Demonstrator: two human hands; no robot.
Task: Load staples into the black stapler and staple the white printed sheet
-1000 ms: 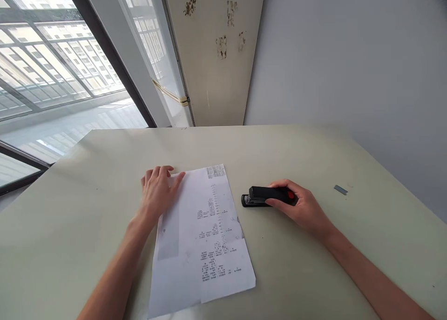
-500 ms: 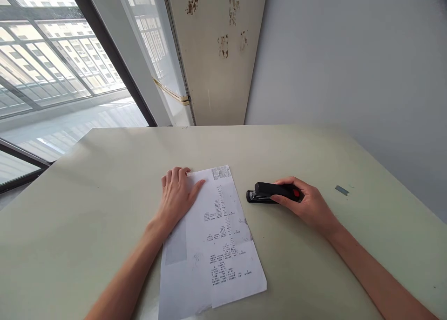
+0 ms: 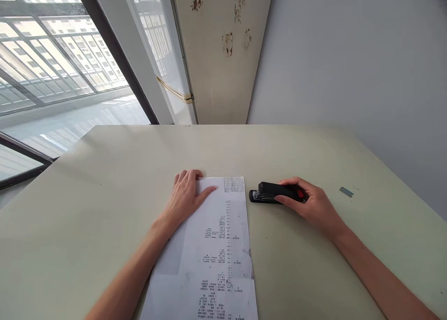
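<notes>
My left hand point(image 3: 186, 200) grips the upper left edge of a printed sheet of paper point(image 3: 213, 245), thumb lying on top and fingers curled at the far edge. Lines of small dark print run down the sheet, with a dense printed block in its upper right corner. My right hand point(image 3: 310, 201) is closed around the rear of a black stapler point(image 3: 270, 190) with a red mark on its side. The stapler's front end points left, a short gap from the paper's right edge. The lower end of the paper passes out of view.
The pale table point(image 3: 296, 264) carries a small grey strip point(image 3: 346, 191) right of my right hand. Beyond its far edge stand a grey wall point(image 3: 331, 55) and a stained cream panel point(image 3: 223, 78). A large window point(image 3: 52, 55) is at the left.
The paper has turned, its top swinging right and its lower end left and toward me, so its top corner lies closer to the stapler. My left hand has shifted right with it.
</notes>
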